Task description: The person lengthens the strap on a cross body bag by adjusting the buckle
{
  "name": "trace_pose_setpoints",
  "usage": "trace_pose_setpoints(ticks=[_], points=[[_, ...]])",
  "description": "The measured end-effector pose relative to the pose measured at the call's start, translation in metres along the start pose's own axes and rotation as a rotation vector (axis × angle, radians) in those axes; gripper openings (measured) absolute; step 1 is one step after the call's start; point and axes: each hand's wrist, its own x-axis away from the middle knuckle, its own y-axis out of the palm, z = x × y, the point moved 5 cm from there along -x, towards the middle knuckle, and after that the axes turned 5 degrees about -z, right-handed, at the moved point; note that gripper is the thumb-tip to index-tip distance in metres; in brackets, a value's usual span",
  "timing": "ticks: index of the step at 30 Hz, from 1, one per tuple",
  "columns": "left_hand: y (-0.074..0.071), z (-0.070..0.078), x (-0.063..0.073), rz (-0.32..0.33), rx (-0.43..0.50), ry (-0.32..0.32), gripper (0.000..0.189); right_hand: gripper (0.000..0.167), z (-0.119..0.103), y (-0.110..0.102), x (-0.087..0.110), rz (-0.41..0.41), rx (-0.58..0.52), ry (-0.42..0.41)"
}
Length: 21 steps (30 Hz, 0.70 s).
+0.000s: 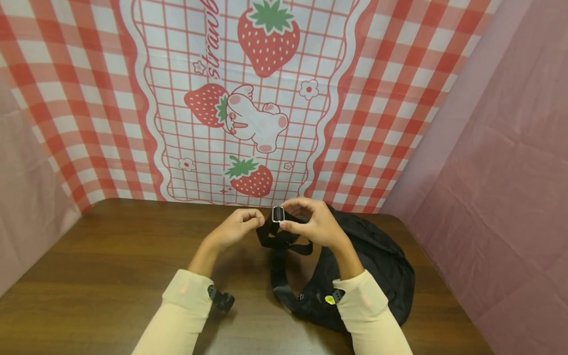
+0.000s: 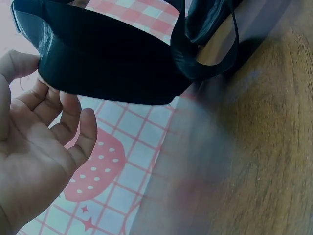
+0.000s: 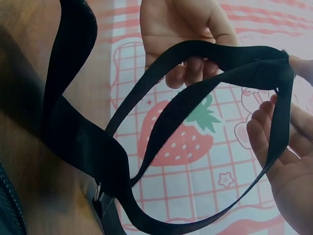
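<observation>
A black bag (image 1: 377,266) lies on the table at the right, its long black webbing strap (image 1: 279,276) looping toward both hands. My right hand (image 1: 317,224) pinches the silver rectangular slide buckle (image 1: 278,215) on the strap between thumb and fingers. To its left, my left hand (image 1: 235,227) grips the strap between thumb and fingertips, close beside the buckle. In the left wrist view the strap (image 2: 107,58) spreads wide from that pinch. The right wrist view shows the strap (image 3: 168,115) hanging in loops between the hands, with a second metal fitting (image 3: 98,191) lower down.
The brown wooden table (image 1: 111,256) reaches back to a red-and-white checked strawberry cloth (image 1: 266,118). A pink curtain (image 1: 501,172) hangs at the right. Black wrist cameras stick out from the cream sleeves (image 1: 182,310).
</observation>
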Motion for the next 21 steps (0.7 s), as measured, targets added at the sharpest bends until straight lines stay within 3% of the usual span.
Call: trace_pose_setpoints(ticks=[7,21], points=[[-0.0015,0.0049,0.0012,0.045,-0.031,0.016,0.015,0.037,-0.0009,0.0013,0.0007,-0.016,0.01,-0.011],[0.0,0.007,0.0005,0.008,0.062,0.061,0.017,0.036,-0.0008,0.0002,0.001,-0.015,-0.017,-0.012]])
